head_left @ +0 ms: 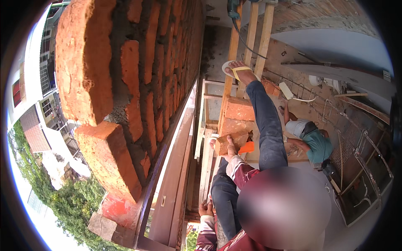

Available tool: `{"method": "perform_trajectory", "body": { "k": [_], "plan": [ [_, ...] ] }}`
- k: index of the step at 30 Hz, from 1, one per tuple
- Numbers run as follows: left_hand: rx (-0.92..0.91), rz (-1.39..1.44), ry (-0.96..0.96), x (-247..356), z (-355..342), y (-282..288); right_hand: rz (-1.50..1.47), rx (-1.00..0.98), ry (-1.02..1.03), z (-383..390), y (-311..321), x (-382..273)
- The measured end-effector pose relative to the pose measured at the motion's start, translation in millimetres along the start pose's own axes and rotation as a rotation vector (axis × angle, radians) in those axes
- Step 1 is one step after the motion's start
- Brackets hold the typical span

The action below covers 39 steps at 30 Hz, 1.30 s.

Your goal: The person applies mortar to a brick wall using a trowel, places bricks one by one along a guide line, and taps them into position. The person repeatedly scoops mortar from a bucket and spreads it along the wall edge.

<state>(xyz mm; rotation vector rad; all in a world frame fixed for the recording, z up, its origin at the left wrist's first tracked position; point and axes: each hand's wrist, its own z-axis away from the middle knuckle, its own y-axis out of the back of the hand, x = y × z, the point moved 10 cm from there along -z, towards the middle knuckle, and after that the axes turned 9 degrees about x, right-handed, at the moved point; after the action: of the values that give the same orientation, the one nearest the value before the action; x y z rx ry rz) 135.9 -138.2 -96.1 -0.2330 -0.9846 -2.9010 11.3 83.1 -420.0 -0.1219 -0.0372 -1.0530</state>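
Note:
My right hand (230, 147), in a maroon and white sleeve, is closed on a reddish-orange brick (238, 138) in front of me. Beside that brick lies a bright orange object (247, 147), its kind unclear. More bricks (239, 109) sit just beyond, on wooden planks. Low down on the left, my left hand (205, 208) has its fingers bent over a pale wooden plank (206, 167). At the left rises a brick wall (130, 83) with grey mortar joints; a loose-edged end brick (106, 154) sticks out toward me.
My sandalled foot (239, 71) rests on long timbers (251, 33), with a corded teal power tool (233, 8) at their far end. Far below on the right, a co-worker in a teal shirt (320, 144) bends near metal bars (364, 154). Trees and houses lie beyond the wall.

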Motion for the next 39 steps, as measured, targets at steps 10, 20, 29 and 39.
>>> {"method": "perform_trajectory", "body": {
  "k": [10,20,29,39],
  "plan": [
    [-0.116,-0.002,-0.728,301.9,85.0,-111.3,0.626,-0.137,0.613,273.2,-186.7,-168.1],
    [-0.440,0.759,-0.714,558.4,182.2,-146.5,0.583,-0.540,1.087,523.5,-357.6,-318.0],
    [-0.520,0.836,-0.494,673.5,194.0,-152.8,0.650,-0.516,0.650,498.5,-438.3,-375.1],
    [-0.266,0.521,-0.236,413.0,109.1,-167.9,0.681,-0.450,0.838,479.4,-576.0,-414.9]
  ]
}}
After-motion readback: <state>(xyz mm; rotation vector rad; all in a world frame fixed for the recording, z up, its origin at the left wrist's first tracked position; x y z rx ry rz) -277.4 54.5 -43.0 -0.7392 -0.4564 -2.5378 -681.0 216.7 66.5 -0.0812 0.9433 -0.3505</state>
